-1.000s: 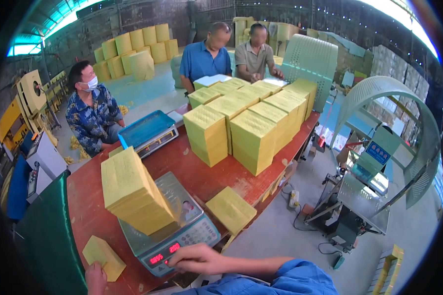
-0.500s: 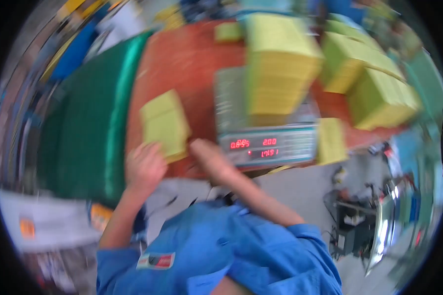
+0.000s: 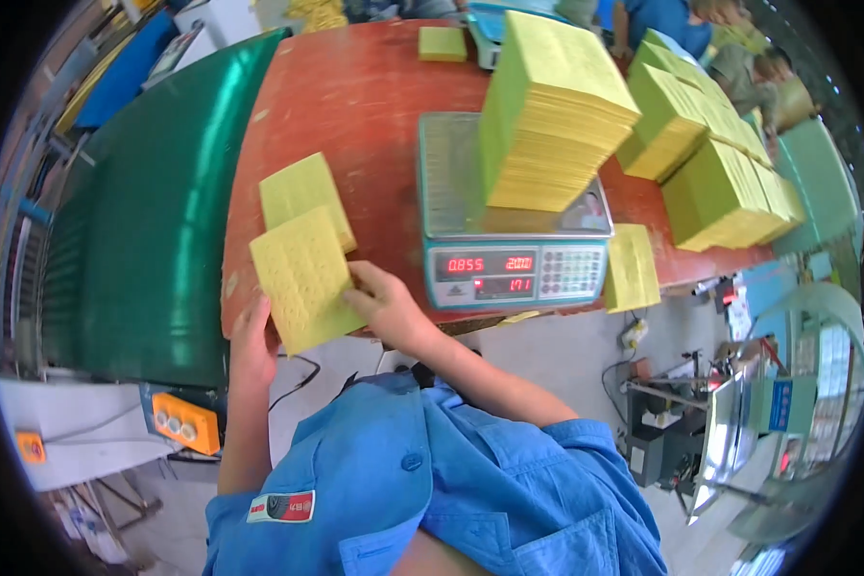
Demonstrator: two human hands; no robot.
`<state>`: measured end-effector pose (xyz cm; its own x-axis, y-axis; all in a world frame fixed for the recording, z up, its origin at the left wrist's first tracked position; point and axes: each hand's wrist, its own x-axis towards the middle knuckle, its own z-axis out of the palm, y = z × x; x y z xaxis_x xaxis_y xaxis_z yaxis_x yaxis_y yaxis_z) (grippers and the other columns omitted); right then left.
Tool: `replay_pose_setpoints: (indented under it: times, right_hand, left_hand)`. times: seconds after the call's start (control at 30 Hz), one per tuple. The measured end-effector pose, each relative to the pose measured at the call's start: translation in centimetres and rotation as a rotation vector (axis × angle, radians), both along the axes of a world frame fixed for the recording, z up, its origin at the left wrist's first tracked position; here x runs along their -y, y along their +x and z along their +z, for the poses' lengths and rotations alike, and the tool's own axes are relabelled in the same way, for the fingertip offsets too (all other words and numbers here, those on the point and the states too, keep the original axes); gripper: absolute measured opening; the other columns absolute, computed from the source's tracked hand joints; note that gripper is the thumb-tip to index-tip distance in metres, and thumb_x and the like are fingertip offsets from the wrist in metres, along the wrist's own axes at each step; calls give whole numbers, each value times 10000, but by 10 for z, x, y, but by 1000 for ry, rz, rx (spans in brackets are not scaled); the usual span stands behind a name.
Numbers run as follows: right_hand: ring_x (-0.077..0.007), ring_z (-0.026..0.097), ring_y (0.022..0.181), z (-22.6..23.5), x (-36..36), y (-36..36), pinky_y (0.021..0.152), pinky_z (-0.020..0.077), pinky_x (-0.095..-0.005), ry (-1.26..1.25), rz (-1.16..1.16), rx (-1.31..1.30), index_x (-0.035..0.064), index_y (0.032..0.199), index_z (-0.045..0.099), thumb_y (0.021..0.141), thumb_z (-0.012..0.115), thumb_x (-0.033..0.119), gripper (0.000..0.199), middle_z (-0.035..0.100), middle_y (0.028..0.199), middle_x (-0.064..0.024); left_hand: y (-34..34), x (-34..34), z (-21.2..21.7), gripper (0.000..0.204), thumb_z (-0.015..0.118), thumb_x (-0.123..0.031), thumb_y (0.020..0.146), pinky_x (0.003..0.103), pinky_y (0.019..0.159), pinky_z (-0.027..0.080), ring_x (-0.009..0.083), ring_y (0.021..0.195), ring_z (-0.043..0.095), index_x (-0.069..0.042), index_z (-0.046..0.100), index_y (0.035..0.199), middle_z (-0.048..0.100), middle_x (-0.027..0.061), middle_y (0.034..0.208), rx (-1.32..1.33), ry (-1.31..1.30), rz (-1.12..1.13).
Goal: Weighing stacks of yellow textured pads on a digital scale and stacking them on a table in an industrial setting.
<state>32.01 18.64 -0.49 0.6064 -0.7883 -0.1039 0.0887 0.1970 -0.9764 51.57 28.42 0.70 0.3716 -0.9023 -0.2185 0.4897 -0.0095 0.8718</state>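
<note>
Between my hands is a square yellow sheet [image 3: 305, 280] with small marks across its face, tilted above the table's near left edge. My left hand [image 3: 252, 336] grips its lower left edge, the fingers partly hidden behind it. My right hand [image 3: 386, 305] pinches the right edge between thumb and fingers. Just beyond lies another yellow sheet or thin stack [image 3: 302, 192], flat on the red table and partly covered by the held one. To the right, a digital scale [image 3: 451, 206] with lit red figures bears a tall stack of yellow sheets [image 3: 547, 125].
More yellow stacks [image 3: 730, 197] stand at the table's right, and a small one [image 3: 442, 44] at its far side. A loose yellow pile [image 3: 632, 267] lies beside the scale. A green conveyor belt [image 3: 144, 250] borders the red table [image 3: 365, 106]. A co-worker [image 3: 677, 24] is beyond.
The held yellow sheet has come up off the lying one and toward me. My right hand has closed on its edge. The view has shifted slightly and become sharper.
</note>
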Motion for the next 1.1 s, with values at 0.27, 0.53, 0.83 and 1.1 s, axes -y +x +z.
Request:
replay_pose_setpoints:
  times: [0.27,0.53,0.83,1.1]
  right_hand:
    - [-132,584,982,122,17,-92,862,490,-291,-611,-224,-63,-12,1315,519,883,623,-3,445,632,1087,-98]
    - [-76,495,615,262,138,-203,557,421,-236,-740,-600,-169,-39,1261,531,862,686,112,454,562,712,-9]
    - [-83,511,640,233,187,-237,583,419,-233,-531,-516,-271,-48,1273,525,863,683,131,474,601,768,-39]
    - [-132,588,777,218,193,-239,698,467,-283,-563,-507,-279,-70,1268,527,851,691,153,501,666,880,-104]
  left_hand:
    - [-50,60,115,331,572,-183,952,291,785,511,144,948,624,38,593,1197,657,91,1066,288,-137,-202]
    - [-143,248,250,307,694,-357,884,210,547,417,65,621,561,-64,673,974,657,-23,793,592,-270,-523]
    - [-170,307,219,223,654,-307,890,305,571,434,150,642,625,-95,690,832,689,45,760,584,-123,-627]
    - [-172,307,208,225,650,-302,884,318,595,463,172,673,642,-79,685,895,703,67,807,634,-61,-617]
